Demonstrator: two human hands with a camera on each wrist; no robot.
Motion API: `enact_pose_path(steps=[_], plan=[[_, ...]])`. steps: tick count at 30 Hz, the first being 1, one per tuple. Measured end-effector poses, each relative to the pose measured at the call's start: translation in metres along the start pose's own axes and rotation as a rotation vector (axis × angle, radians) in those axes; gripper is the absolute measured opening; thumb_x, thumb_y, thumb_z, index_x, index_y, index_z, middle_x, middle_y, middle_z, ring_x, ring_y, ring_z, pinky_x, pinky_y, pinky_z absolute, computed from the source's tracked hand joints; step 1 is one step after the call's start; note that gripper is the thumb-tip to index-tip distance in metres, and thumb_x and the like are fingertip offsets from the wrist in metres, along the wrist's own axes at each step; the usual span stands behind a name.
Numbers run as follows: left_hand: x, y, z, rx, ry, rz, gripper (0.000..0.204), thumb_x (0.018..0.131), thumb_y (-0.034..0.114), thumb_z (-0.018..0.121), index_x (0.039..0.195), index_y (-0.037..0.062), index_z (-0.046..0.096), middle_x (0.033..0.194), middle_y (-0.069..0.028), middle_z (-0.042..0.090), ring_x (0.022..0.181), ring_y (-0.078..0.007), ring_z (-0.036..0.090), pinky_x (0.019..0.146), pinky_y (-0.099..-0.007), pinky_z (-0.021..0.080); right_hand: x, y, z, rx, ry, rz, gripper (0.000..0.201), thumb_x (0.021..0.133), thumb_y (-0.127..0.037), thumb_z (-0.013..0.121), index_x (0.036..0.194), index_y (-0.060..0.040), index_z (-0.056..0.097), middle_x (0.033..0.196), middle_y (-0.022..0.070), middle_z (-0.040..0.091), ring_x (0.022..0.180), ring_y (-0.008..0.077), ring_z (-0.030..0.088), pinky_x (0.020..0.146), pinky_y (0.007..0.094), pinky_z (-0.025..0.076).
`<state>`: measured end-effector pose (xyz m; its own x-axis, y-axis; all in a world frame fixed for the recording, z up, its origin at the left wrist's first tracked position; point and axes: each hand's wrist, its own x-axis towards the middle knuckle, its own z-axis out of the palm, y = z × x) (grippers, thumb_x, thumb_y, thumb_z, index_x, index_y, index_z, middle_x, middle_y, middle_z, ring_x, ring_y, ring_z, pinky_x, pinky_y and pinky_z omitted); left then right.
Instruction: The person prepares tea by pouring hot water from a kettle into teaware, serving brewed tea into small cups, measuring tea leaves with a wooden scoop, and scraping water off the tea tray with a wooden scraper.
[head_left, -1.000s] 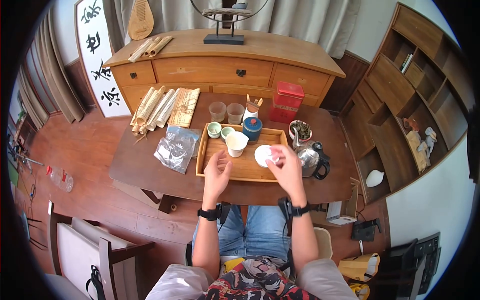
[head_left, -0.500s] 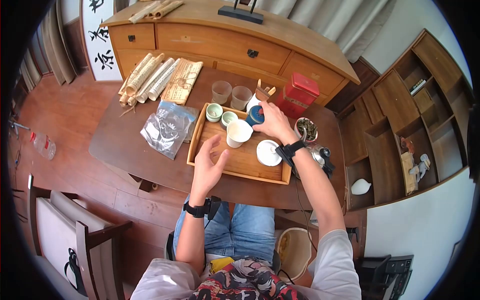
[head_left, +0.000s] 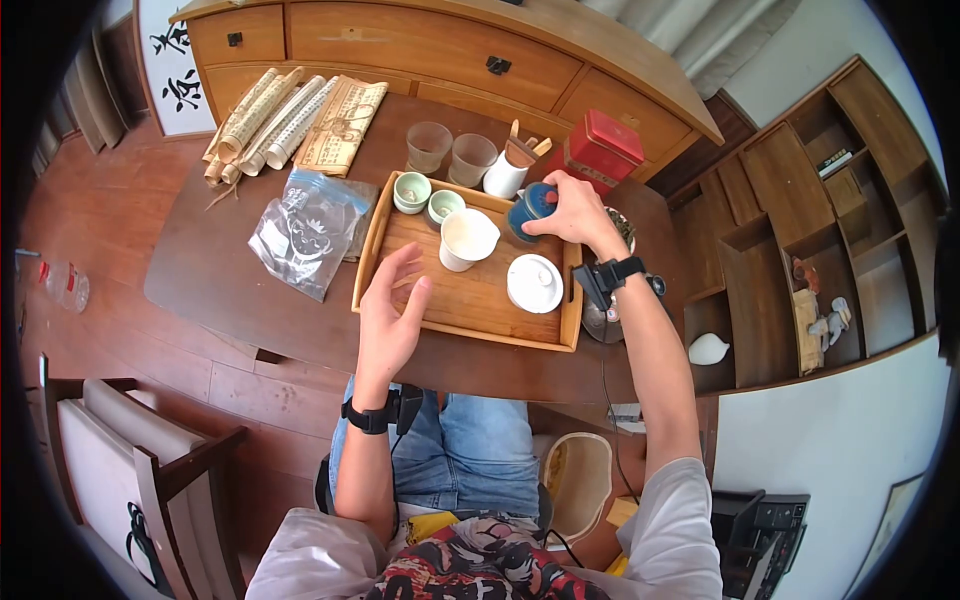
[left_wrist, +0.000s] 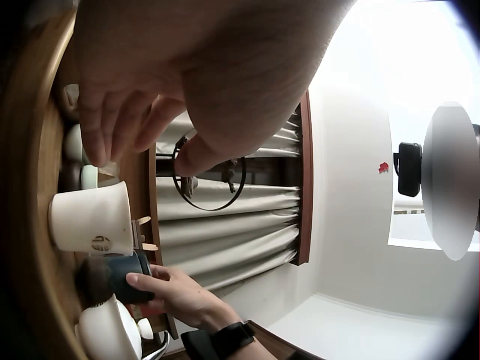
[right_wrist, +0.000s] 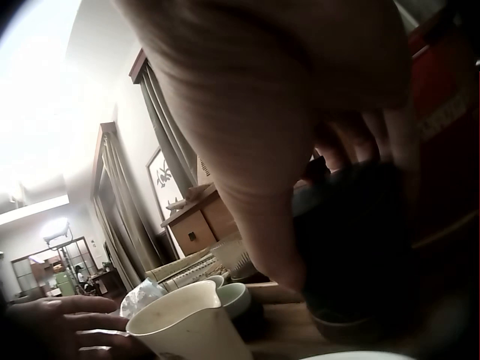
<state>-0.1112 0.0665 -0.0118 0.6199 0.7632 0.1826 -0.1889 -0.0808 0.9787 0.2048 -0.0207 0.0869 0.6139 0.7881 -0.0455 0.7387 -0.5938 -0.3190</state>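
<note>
My right hand (head_left: 580, 212) grips a blue lidded jar (head_left: 530, 210) at the back right of the wooden tray (head_left: 480, 328); in the right wrist view the dark jar (right_wrist: 349, 240) stands between thumb and fingers. Relaxed and empty, my left hand (head_left: 388, 318) hovers over the tray's left side, near the white pitcher (head_left: 468, 240). The left wrist view has this hand (left_wrist: 172, 82) above the pitcher (left_wrist: 94, 217). A white lidded bowl (head_left: 535, 284) sits on the tray's right, and two small green cups (head_left: 411, 192) at its back left.
Behind the tray stand two glasses (head_left: 428, 147), a white tool holder (head_left: 505, 176) and a red tin (head_left: 600, 150). Left of it lie a plastic bag (head_left: 305, 235) and rolled scrolls (head_left: 260, 120). A kettle, mostly hidden by the right wrist, is at the right.
My right hand moved from the white lidded bowl to the blue jar and took hold of it; the jar now looks tilted. The left hand shifted slightly, still empty. The head view turned.
</note>
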Motion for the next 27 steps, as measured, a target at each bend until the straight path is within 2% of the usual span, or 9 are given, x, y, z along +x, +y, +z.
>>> enact_pose_path(steps=[9, 12, 18, 22, 23, 24, 26, 27], plan=[[-0.002, -0.007, 0.009, -0.004, -0.028, -0.019, 0.047, 0.108, 0.01, 0.068, 0.153, -0.0025, 0.059, 0.148, -0.0156, 0.068, 0.13, -0.0254, 0.069, 0.108, -0.0391, 0.057, -0.013, 0.041, -0.012, -0.023, 0.022, 0.012, 0.08, 0.061, -0.039, 0.101, 0.124, -0.0018, 0.071, 0.116, 0.0192, 0.079, 0.11, 0.0354, 0.077, 0.098, 0.0435, 0.061], [-0.001, -0.01, 0.01, 0.005, -0.036, -0.021, 0.047, 0.108, 0.01, 0.068, 0.152, -0.003, 0.06, 0.148, -0.0157, 0.068, 0.129, -0.0253, 0.069, 0.108, -0.039, 0.057, -0.016, 0.043, -0.011, -0.041, -0.003, -0.002, 0.079, 0.062, -0.041, 0.101, 0.124, -0.0024, 0.07, 0.116, 0.0181, 0.077, 0.113, 0.0321, 0.075, 0.101, 0.0427, 0.059], [-0.002, -0.001, 0.015, 0.056, -0.046, -0.033, 0.048, 0.105, 0.008, 0.071, 0.15, -0.004, 0.06, 0.147, -0.017, 0.068, 0.13, -0.0259, 0.069, 0.108, -0.0395, 0.058, -0.016, 0.04, -0.006, -0.055, -0.045, 0.021, 0.082, 0.063, -0.042, 0.099, 0.127, -0.0013, 0.066, 0.118, 0.0207, 0.077, 0.116, 0.0357, 0.075, 0.101, 0.0451, 0.059], [-0.003, 0.002, 0.021, 0.102, -0.016, -0.02, 0.048, 0.104, 0.006, 0.071, 0.149, -0.0054, 0.06, 0.144, -0.0192, 0.069, 0.129, -0.0276, 0.069, 0.109, -0.0411, 0.058, -0.015, 0.049, 0.002, -0.096, -0.038, -0.034, 0.084, 0.066, -0.042, 0.099, 0.129, 0.0003, 0.064, 0.119, 0.0215, 0.076, 0.116, 0.0374, 0.074, 0.103, 0.0458, 0.059], [-0.003, 0.002, 0.021, 0.129, -0.041, -0.033, 0.053, 0.105, 0.005, 0.069, 0.155, -0.0057, 0.055, 0.15, -0.0225, 0.065, 0.138, -0.0308, 0.065, 0.114, -0.0428, 0.056, -0.014, 0.052, 0.005, -0.099, -0.034, -0.058, 0.087, 0.067, -0.043, 0.1, 0.132, 0.0017, 0.063, 0.12, 0.0222, 0.075, 0.117, 0.0376, 0.074, 0.104, 0.046, 0.058], [-0.003, -0.002, 0.023, 0.135, -0.043, -0.031, 0.053, 0.105, 0.005, 0.069, 0.155, -0.0057, 0.055, 0.15, -0.0225, 0.065, 0.138, -0.0308, 0.065, 0.114, -0.0428, 0.056, -0.019, 0.05, 0.005, -0.094, -0.031, -0.058, 0.087, 0.067, -0.043, 0.1, 0.132, 0.0017, 0.063, 0.12, 0.0222, 0.075, 0.117, 0.0376, 0.074, 0.104, 0.046, 0.058], [-0.002, -0.013, 0.027, 0.083, -0.041, 0.011, 0.06, 0.107, 0.003, 0.064, 0.163, -0.005, 0.046, 0.16, -0.0256, 0.056, 0.15, -0.0345, 0.056, 0.121, -0.0448, 0.051, -0.032, 0.045, 0.007, -0.104, 0.227, -0.249, 0.084, 0.075, -0.042, 0.098, 0.136, 0.0033, 0.062, 0.124, 0.0226, 0.072, 0.118, 0.0369, 0.073, 0.105, 0.0449, 0.058], [0.001, -0.015, 0.028, 0.082, -0.087, -0.002, 0.063, 0.108, 0.0, 0.059, 0.168, -0.0039, 0.038, 0.169, -0.0265, 0.047, 0.158, -0.0349, 0.047, 0.127, -0.0459, 0.045, -0.038, 0.033, 0.001, -0.099, 0.226, -0.251, 0.084, 0.075, -0.042, 0.098, 0.136, 0.0033, 0.062, 0.124, 0.0226, 0.072, 0.118, 0.0369, 0.073, 0.105, 0.0449, 0.058]])
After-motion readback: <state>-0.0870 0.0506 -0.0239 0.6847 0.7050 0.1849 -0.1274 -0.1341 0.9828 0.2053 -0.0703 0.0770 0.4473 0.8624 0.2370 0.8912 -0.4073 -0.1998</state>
